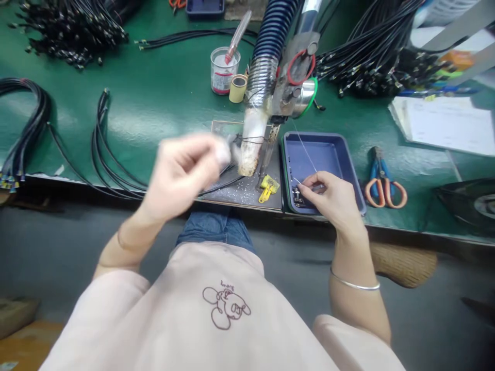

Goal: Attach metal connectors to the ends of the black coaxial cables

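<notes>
The right hand [330, 198] pinches a thin wire [305, 152] whose length slants away leftward toward the nozzle [251, 141], beside which the blurred left hand [181, 172], fingers bunched, grip unclear, hovers over the black cable [220, 185].

A cable-assembly workshop is shown. The bench is covered with a green mat [162, 103]. One bundle of black cables [73, 28] is heaped at 11 o'clock and a second bundle [371, 46] at 1 o'clock, while looped cables [27, 129] are hung over the edge at 9 o'clock. At 12 o'clock a ribbed extraction hose [270, 36] is mounted beside a metal fixture [294, 82], from which a thin wire [305, 152] is led down to a blue tray [328, 149]. A small pot [223, 72] with a brush is set beside the hose, and scissors [382, 180] and paperwork [448, 123] are laid at 3 o'clock.
</notes>
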Motion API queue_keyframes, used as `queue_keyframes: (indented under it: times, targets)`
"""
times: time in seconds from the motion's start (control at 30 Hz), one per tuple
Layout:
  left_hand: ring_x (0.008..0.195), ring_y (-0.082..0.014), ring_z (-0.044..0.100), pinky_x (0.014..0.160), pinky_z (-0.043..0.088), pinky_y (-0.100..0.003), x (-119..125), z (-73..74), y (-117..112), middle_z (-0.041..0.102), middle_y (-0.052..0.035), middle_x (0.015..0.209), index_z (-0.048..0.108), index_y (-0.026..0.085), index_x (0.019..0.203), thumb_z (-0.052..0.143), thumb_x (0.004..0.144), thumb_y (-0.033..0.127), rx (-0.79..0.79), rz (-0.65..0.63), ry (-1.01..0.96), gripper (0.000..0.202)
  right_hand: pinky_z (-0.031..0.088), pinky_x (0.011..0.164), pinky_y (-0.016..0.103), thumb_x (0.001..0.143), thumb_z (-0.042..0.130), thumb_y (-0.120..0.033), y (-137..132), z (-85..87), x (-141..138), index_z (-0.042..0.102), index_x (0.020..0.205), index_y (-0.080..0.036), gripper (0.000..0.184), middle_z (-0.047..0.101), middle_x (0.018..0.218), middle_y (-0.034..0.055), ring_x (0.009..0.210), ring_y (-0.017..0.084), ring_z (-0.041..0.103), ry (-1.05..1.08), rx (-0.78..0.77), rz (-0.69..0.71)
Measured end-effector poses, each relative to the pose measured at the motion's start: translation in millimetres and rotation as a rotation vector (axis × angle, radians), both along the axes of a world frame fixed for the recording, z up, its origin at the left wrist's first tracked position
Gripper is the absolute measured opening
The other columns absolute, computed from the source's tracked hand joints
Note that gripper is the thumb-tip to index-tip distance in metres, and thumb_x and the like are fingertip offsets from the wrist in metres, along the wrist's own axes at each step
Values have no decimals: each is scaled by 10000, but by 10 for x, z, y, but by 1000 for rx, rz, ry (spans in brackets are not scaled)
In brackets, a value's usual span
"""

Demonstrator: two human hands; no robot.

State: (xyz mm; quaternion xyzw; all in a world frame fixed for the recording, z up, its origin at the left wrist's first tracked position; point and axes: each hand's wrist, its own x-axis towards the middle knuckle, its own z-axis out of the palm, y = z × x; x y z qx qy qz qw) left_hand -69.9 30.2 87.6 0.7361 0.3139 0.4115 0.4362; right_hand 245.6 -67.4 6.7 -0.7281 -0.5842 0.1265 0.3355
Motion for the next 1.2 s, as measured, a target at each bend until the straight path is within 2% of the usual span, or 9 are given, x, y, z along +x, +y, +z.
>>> queue_keyframes:
  times: [0.1,0.3,0.37,0.47,0.6,0.7,0.8,1.0,1.2]
  targets:
    - [517,-92,535,511,421,-223,54,-165,-195,681,-2,627,718,166,735,633,894,207,-13,-291,216,185,430,512,286,779,669,-457,8,-24,-6,577,629,-236,282,644,631,-4,476,128,510,-16,2,-8]
    - [553,-94,583,609,475,-218,238,-545,-367,807,-58,939,776,182,1063,588,908,180,72,-522,328,244,482,528,271,742,712,-358,-36,81,-36,589,642,-230,203,654,672,-6,564,135,586,75,107,-96]
    - [625,-124,632,645,489,-228,327,-670,-416,788,-71,862,775,159,985,559,913,172,142,-458,286,228,490,495,252,735,746,-335,-113,196,-101,592,653,-222,208,664,711,-6,543,117,595,213,168,-112]
    - [591,-128,586,609,464,-233,460,-846,-522,702,-52,694,719,132,843,523,858,132,214,-219,225,197,487,417,221,753,783,-299,-263,349,-317,577,643,-205,252,670,748,-2,440,81,581,457,190,-19]
    - [489,-78,453,510,396,-189,571,-966,-610,590,19,595,688,141,901,534,836,161,-16,-13,137,168,635,614,284,818,756,-242,-392,315,-755,614,712,-207,180,719,848,18,664,155,732,390,266,-15]
    - [556,-86,528,548,450,-175,593,-967,-614,618,7,639,690,143,889,582,843,220,-216,-29,64,141,645,718,338,870,716,-222,-388,151,-1012,679,800,-224,79,755,902,40,825,195,751,157,440,-104]
    - [659,-116,610,611,501,-197,585,-948,-614,697,-29,753,697,154,871,649,851,295,-273,-30,-18,150,639,710,331,876,712,-213,-351,23,-1124,709,834,-234,47,758,919,38,817,186,746,177,490,-117]
    - [508,-80,490,545,413,-211,527,-904,-582,580,14,565,585,164,693,540,958,317,-274,-132,-28,309,655,725,308,869,702,-237,-295,-47,-1130,726,796,-227,77,752,970,38,792,172,758,499,324,-59]
    - [520,-77,493,559,418,-207,501,-914,-546,580,18,582,551,168,678,539,965,340,-338,-193,-25,335,649,729,284,838,714,-244,-234,-67,-1131,750,803,-232,52,760,984,44,863,168,746,573,211,16]
